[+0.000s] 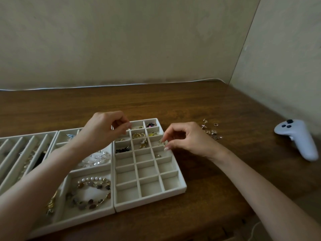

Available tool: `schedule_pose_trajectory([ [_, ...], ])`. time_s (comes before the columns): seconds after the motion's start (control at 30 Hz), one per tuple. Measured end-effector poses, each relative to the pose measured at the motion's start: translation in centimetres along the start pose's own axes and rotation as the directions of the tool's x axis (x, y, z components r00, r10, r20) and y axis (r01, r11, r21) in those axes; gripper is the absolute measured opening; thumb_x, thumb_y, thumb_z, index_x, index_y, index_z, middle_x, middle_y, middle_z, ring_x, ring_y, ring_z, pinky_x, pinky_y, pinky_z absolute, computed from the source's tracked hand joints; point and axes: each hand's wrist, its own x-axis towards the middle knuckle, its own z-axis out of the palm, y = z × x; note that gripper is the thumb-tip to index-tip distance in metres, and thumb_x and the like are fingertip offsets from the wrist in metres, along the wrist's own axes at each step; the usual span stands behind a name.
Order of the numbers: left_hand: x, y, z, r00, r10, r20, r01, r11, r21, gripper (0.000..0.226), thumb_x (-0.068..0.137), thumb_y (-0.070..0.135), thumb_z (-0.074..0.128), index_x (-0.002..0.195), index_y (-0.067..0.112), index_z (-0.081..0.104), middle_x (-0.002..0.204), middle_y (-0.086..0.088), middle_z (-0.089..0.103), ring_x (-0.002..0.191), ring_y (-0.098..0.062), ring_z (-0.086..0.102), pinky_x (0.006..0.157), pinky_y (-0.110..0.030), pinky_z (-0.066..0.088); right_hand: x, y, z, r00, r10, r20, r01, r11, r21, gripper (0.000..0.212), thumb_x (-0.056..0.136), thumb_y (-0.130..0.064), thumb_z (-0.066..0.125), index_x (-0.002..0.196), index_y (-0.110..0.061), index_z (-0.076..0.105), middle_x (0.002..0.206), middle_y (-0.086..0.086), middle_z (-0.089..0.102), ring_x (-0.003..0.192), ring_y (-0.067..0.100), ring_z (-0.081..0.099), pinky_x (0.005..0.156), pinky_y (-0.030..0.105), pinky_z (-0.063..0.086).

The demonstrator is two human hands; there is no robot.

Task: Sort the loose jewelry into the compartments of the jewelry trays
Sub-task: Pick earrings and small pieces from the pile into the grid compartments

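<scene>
A white grid tray (180, 187) with many small compartments lies in front of me; its far cells hold earrings and small pieces. My left hand (104, 129) hovers over the tray's far left corner with fingers curled, pinching something too small to make out. My right hand (187, 140) is at the tray's right edge, thumb and forefinger pinching a small gold piece (161, 140) above a right-column cell. A pile of loose jewelry (211, 131) lies on the table just beyond my right hand.
Left of the grid tray, a second tray (111, 210) holds a pearl and stone bracelets (92, 192) and clear beads. A slotted tray (15, 152) sits at far left. A white controller (298, 138) lies at right on the wooden table, close to the wall.
</scene>
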Motion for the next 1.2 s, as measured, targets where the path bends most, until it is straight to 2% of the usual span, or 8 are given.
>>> schedule_pose_trajectory([
  [0.17, 0.0, -0.1, 0.1, 1.0, 0.001, 0.001, -0.001, 1.0, -0.01, 0.005, 0.085, 0.018, 0.062, 0.081, 0.019, 0.064, 0.068, 0.01, 0.064, 0.073, 0.003, 0.058, 0.061, -0.006, 0.042, -0.4, 0.3, -1.7, 0.992, 0.02, -0.121, -0.018, 1.0, 0.014, 0.016, 0.076, -0.016, 0.074, 0.091, -0.02, 0.07, 0.087, -0.003, 0.068, 0.083, 0.014, 0.063, 0.074, 0.026, 0.054],
  [0.3, 0.0, 0.0, 0.1, 1.0, 0.007, 0.002, -0.007, 1.0, -0.011, 0.005, 0.085, 0.017, 0.061, 0.08, 0.02, 0.063, 0.067, 0.011, 0.063, 0.068, 0.008, 0.057, 0.06, -0.004, 0.041, -0.7, 1.0, -3.7, 0.936, 0.052, -0.349, -0.047, 0.999, 0.021, 0.012, 0.078, -0.014, 0.072, 0.089, -0.02, 0.07, 0.088, -0.005, 0.07, 0.082, 0.007, 0.065, 0.073, 0.019, 0.053],
  [0.37, 0.0, 0.0, 0.1, 1.0, 0.013, 0.001, -0.013, 1.0, -0.011, 0.005, 0.085, 0.017, 0.061, 0.081, 0.019, 0.063, 0.067, 0.011, 0.063, 0.068, 0.009, 0.057, 0.061, -0.004, 0.041, -0.9, 1.8, -4.5, 0.916, 0.091, -0.39, -0.118, 0.992, -0.046, 0.012, 0.077, -0.014, 0.073, 0.087, -0.02, 0.07, 0.087, -0.007, 0.069, 0.077, 0.001, 0.062, 0.068, 0.016, 0.05],
  [0.5, -0.1, 0.0, 0.1, 1.0, 0.026, -0.004, -0.026, 1.0, -0.011, 0.005, 0.085, 0.017, 0.062, 0.082, 0.018, 0.065, 0.067, 0.01, 0.063, 0.069, 0.008, 0.057, 0.061, -0.004, 0.041, -1.1, 2.9, -5.2, 0.94, 0.262, -0.219, -0.306, 0.931, -0.201, 0.012, 0.076, -0.017, 0.074, 0.086, -0.023, 0.07, 0.09, -0.01, 0.066, 0.083, 0.0, 0.06, 0.07, 0.017, 0.042],
  [0.6, -0.1, -0.1, 0.1, 0.999, 0.032, -0.004, -0.032, 0.999, -0.019, 0.005, 0.085, 0.017, 0.061, 0.082, 0.017, 0.065, 0.068, 0.009, 0.063, 0.071, 0.006, 0.058, 0.06, -0.004, 0.042, -0.8, 3.2, -4.8, 0.949, 0.295, -0.115, -0.315, 0.91, -0.271, 0.015, 0.075, -0.02, 0.076, 0.087, -0.027, 0.071, 0.092, -0.011, 0.064, 0.085, 0.002, 0.057, 0.069, 0.017, 0.04],
  [0.7, -0.1, -0.2, 0.1, 0.999, 0.033, -0.006, -0.033, 0.999, -0.027, 0.005, 0.085, 0.017, 0.061, 0.081, 0.019, 0.064, 0.068, 0.011, 0.062, 0.072, 0.005, 0.058, 0.061, -0.005, 0.042, -0.5, 3.2, -4.3, 0.96, 0.264, -0.095, -0.28, 0.904, -0.324, 0.014, 0.075, -0.02, 0.076, 0.085, -0.028, 0.07, 0.089, -0.013, 0.063, 0.08, -0.003, 0.055, 0.066, 0.013, 0.036],
  [1.1, 0.0, -0.4, 0.5, 0.999, 0.051, 0.005, -0.05, 0.999, -0.019, 0.007, 0.086, 0.019, 0.061, 0.084, 0.015, 0.066, 0.07, 0.014, 0.061, 0.078, 0.003, 0.058, 0.064, -0.005, 0.042, -0.4, 2.9, -3.9, 0.968, 0.244, -0.051, -0.246, 0.9, -0.36, 0.005, 0.08, -0.022, 0.071, 0.082, -0.024, 0.068, 0.093, -0.013, 0.061, 0.089, 0.001, 0.054, 0.069, 0.014, 0.034],
  [1.2, 0.0, -0.3, 0.6, 0.999, 0.046, 0.011, -0.046, 0.998, -0.03, 0.01, 0.085, 0.021, 0.06, 0.085, 0.014, 0.067, 0.071, 0.013, 0.062, 0.079, 0.0, 0.059, 0.063, -0.006, 0.043, -0.5, 2.6, -3.9, 0.971, 0.227, -0.076, -0.24, 0.92, -0.309, 0.004, 0.08, -0.021, 0.071, 0.082, -0.023, 0.068, 0.09, -0.011, 0.062, 0.088, 0.0, 0.056, 0.074, 0.016, 0.037],
])
